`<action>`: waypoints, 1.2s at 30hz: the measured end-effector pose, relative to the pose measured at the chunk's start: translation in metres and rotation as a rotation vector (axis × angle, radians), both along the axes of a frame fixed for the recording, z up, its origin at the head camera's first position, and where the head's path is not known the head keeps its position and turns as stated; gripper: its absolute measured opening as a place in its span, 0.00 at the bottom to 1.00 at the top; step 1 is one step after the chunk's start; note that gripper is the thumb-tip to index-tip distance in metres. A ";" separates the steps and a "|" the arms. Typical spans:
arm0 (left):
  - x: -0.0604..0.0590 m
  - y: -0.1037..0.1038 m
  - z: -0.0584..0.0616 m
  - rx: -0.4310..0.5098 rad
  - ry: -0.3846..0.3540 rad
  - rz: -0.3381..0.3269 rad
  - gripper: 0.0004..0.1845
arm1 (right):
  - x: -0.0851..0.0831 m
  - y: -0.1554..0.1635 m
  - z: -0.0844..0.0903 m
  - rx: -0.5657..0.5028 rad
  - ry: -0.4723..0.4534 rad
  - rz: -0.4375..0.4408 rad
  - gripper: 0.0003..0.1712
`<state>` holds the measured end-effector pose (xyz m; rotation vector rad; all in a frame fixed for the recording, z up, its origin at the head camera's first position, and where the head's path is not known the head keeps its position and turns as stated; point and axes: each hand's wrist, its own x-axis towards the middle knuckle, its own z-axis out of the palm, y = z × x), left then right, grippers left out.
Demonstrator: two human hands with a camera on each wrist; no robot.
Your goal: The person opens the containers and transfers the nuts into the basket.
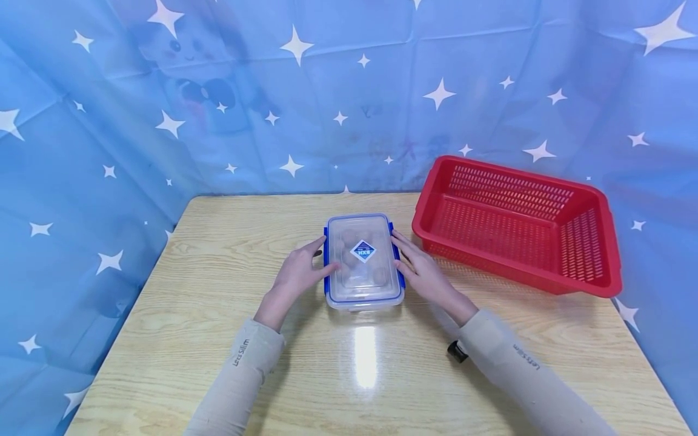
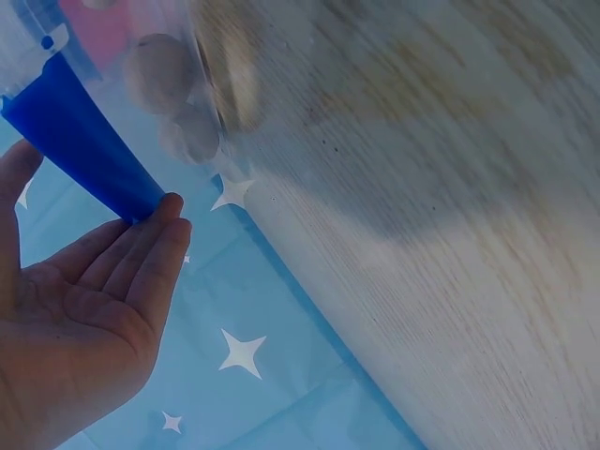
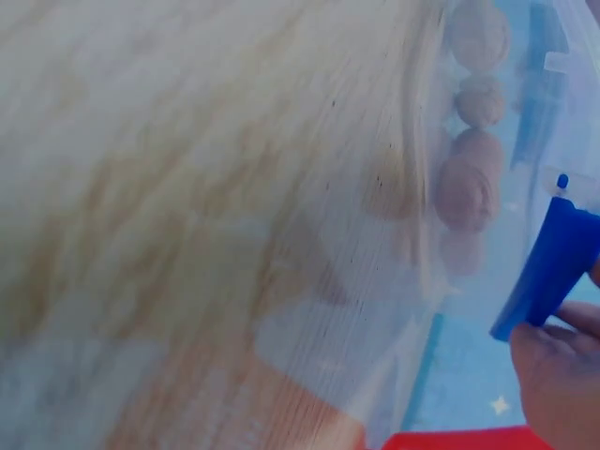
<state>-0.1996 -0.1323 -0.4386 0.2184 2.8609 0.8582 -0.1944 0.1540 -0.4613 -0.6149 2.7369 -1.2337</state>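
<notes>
A clear plastic food box (image 1: 357,290) with a blue-edged lid and a blue diamond label lies on the table. Several round, brownish, walnut-like things (image 3: 467,192) show through its wall. At the box's left side is my left hand (image 1: 297,272); its nearly straight fingertips touch the free edge of a blue latch (image 2: 84,141), and its thumb reaches over the lid's edge. My right hand (image 1: 431,278) is at the opposite side, fingertips right at the edge of another blue latch (image 3: 553,267). Most of that hand is outside the right wrist view.
A red slotted plastic basket (image 1: 491,260) stands at the back right of the wooden table (image 1: 240,236), close to my right hand. A blue curtain (image 1: 327,91) with white stars hangs behind the table and along its sides.
</notes>
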 end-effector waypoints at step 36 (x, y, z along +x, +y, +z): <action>0.001 0.001 -0.002 0.030 -0.010 0.026 0.43 | -0.002 -0.001 -0.004 -0.218 -0.122 -0.096 0.31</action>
